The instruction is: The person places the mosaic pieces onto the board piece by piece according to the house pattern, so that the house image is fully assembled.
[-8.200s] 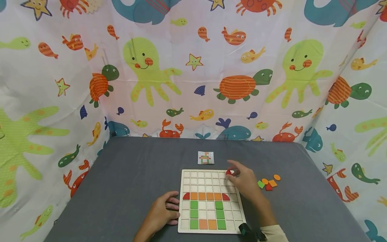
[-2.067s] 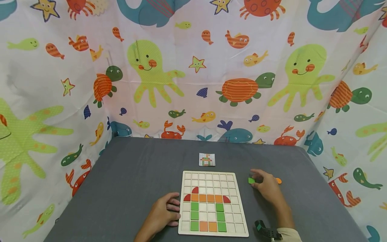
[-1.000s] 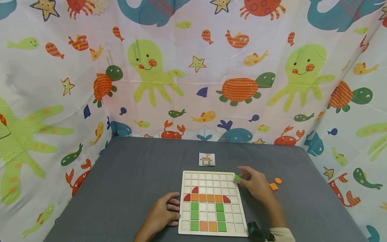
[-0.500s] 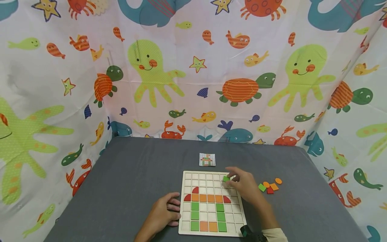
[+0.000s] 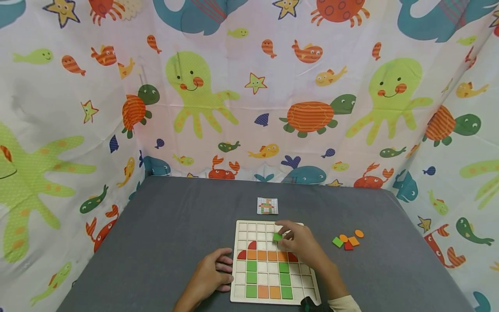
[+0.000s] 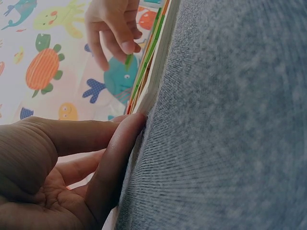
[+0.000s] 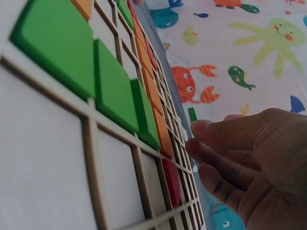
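A wooden grid board (image 5: 304, 294) lies on the grey table, with green, orange and red tiles set in several of its cells. My right hand (image 5: 302, 243) is over the board's upper right part and pinches a green square tile (image 5: 277, 237) between thumb and fingertips. In the right wrist view that green tile (image 7: 192, 114) shows edge-on at the fingertips, apart from the board. My left hand (image 5: 206, 274) rests against the board's left edge. The left wrist view shows the left hand's fingertips (image 6: 134, 127) touching the board's side.
Loose tiles lie right of the board: a green square (image 5: 337, 242), a red one (image 5: 348, 246), an orange square (image 5: 353, 241) and two orange rounds. Behind the board lies a small pattern card (image 5: 267, 206). A printed curtain (image 5: 234, 108) closes off the table's back and sides.
My right hand has picked a green square tile from the loose pile and carried it left over the board. A red quarter-round now sits above the orange row. The left hand stays put.
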`<state>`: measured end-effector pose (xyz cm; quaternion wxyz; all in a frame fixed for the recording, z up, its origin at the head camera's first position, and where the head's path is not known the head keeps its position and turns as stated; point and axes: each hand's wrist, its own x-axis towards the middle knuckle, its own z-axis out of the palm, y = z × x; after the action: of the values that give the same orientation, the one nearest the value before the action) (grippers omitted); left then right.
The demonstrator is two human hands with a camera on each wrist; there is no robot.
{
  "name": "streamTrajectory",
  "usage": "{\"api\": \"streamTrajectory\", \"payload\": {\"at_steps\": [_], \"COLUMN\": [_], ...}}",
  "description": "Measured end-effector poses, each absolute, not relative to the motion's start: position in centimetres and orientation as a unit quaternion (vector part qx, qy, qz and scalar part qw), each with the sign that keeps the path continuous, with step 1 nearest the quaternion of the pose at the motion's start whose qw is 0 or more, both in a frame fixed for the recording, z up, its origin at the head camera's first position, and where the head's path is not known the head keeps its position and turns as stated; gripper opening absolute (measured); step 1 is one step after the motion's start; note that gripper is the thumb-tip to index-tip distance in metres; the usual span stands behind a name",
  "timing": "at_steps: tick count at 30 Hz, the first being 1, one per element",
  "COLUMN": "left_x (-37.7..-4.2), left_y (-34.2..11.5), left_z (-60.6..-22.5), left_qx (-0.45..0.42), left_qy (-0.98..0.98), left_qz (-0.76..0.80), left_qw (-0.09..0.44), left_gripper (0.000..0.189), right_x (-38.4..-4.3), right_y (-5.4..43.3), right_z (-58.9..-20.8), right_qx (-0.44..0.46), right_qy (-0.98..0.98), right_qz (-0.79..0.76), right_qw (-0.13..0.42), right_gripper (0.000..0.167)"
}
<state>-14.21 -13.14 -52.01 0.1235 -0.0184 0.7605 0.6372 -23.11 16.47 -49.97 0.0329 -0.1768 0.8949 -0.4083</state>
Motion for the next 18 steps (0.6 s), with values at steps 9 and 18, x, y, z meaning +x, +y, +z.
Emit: {"api": "streamTrajectory", "payload": {"at_steps": [9,18], "left_x": [-14.3,-14.3], "left_y": [-13.1,-13.0], "left_z": [-51.9,-52.0], "left_qx": [-0.025,-0.025], "left_qy": [0.764,0.764], "left_qz": [0.632,0.632], "left_qw": [0.126,0.124], "left_gripper": [0.074,0.074], "right_x": [-23.0,-22.7], "right_y": [14.9,13.7], "right_z": [-50.0,-50.4], "right_qx": [-0.205,-0.240], "right_qy": [0.888,0.888], "right_qz": [-0.408,-0.389], "right_qw": [0.063,0.059], "right_gripper": [0.054,0.051]}}
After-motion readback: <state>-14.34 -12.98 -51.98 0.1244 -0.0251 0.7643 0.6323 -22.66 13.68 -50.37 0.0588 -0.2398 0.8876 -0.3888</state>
